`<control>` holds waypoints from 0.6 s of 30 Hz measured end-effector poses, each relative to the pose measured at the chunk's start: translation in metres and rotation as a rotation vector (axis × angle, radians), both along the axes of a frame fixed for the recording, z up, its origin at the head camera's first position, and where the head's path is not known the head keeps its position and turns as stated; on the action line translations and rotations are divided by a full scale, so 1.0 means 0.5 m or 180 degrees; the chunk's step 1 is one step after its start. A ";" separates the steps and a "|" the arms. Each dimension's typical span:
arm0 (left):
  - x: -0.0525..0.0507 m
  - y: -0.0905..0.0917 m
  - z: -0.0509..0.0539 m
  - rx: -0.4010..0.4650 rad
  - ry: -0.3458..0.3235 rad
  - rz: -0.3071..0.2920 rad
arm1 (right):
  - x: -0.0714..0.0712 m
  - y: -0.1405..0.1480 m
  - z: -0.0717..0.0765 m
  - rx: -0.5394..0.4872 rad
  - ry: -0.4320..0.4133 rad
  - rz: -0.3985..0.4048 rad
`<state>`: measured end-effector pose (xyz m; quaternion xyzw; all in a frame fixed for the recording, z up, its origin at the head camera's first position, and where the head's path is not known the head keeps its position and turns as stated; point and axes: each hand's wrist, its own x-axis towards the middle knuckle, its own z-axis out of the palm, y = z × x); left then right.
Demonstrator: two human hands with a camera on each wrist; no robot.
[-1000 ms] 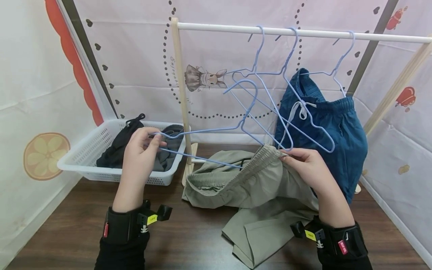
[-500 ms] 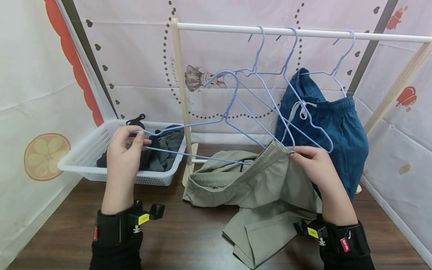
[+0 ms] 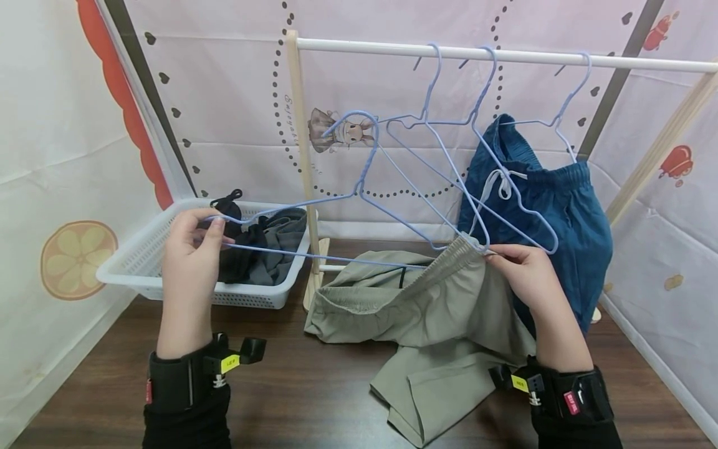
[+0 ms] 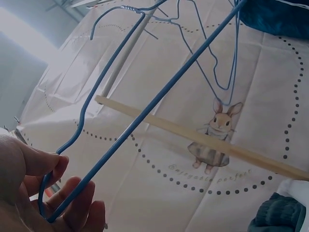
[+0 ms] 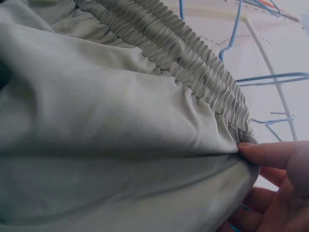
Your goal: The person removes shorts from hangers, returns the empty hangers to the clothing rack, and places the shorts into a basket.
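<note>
In the head view a blue hanger [image 3: 331, 198] slants across the middle. My left hand [image 3: 193, 249] pinches its left end; the left wrist view shows thumb and fingers [image 4: 79, 193] round the hanger's bent corner [image 4: 48, 208]. The hanger's right part goes into the elastic waistband of the grey-green trousers [image 3: 415, 312]. At the waistband's upper right corner my right hand [image 3: 521, 268] pinches the cloth, thumb on the near side in the right wrist view [image 5: 275, 169]. The hanger's right tip is hidden there. The trousers' lower part lies folded on the table [image 3: 291, 386].
A white rail [image 3: 370, 46] on wooden posts carries two bare blue hangers [image 3: 443, 140] close behind the trousers, and another hanger with blue shorts [image 3: 550, 212] to the right. At the left stands a white basket [image 3: 129, 268] with dark clothes [image 3: 275, 243].
My left hand has moved left, taking the held hanger's left end and hook that way. My right hand has shifted slightly right with the waistband corner, which now stands farther right.
</note>
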<state>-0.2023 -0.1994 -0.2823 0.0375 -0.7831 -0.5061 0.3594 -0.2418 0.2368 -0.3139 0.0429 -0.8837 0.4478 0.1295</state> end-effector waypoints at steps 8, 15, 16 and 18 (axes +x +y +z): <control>-0.001 -0.005 0.002 -0.0004 0.0046 0.0124 | -0.014 0.008 -0.011 0.0152 -0.0100 0.0015; -0.004 -0.007 -0.001 -0.0005 0.0091 0.0211 | -0.010 0.004 -0.007 0.0154 -0.0158 0.0044; -0.004 -0.007 -0.001 0.0008 0.0097 0.0217 | -0.009 0.002 -0.006 0.0144 -0.0166 0.0056; -0.005 -0.007 -0.001 0.0041 0.0112 0.0209 | -0.007 -0.002 -0.005 0.0140 -0.0174 0.0079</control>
